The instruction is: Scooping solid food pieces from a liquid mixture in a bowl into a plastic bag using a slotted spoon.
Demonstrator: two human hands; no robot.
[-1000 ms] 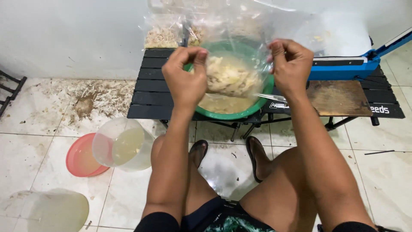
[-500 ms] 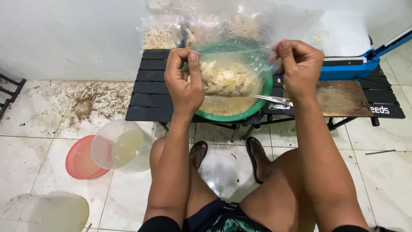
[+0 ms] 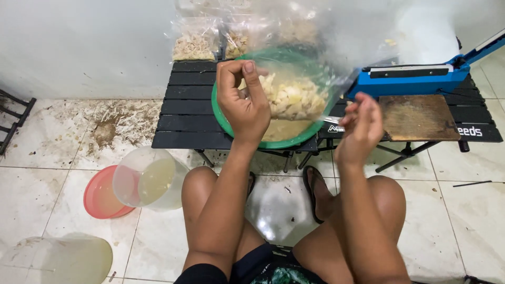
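The left hand (image 3: 244,102) is raised over the low black slatted table (image 3: 184,118), its thumb and forefinger pinched tight on the left edge of a clear plastic bag (image 3: 307,63). The bag hangs from that pinch and spreads up and to the right, so its filled bottom, a pale yellowish heap of cut food pieces (image 3: 292,97), sits just to the right of the gripping fingers and directly above the green bowl (image 3: 221,118). The bowl stands on the table and holds more of the same pale stuff beneath the bag. The right hand (image 3: 363,123) is lower and off to the right of the bag, fingers loosely curled with nothing between them; it is blurred, and its fingertips lie close to the bag's right corner, though whether they touch the plastic cannot be told. Just beside that hand, a small metal tool (image 3: 331,120) rests at the bowl's right rim. Behind it on the table lies a blue hand-lever bag sealer (image 3: 415,79) next to a worn brown board (image 3: 418,118). At the back of the table, against the white wall, stand filled clear bags (image 3: 195,42). On the soiled tile floor to the left sit a clear plastic tub (image 3: 150,179), holding a cloudy liquid, and a red lid (image 3: 100,197) partly under it.
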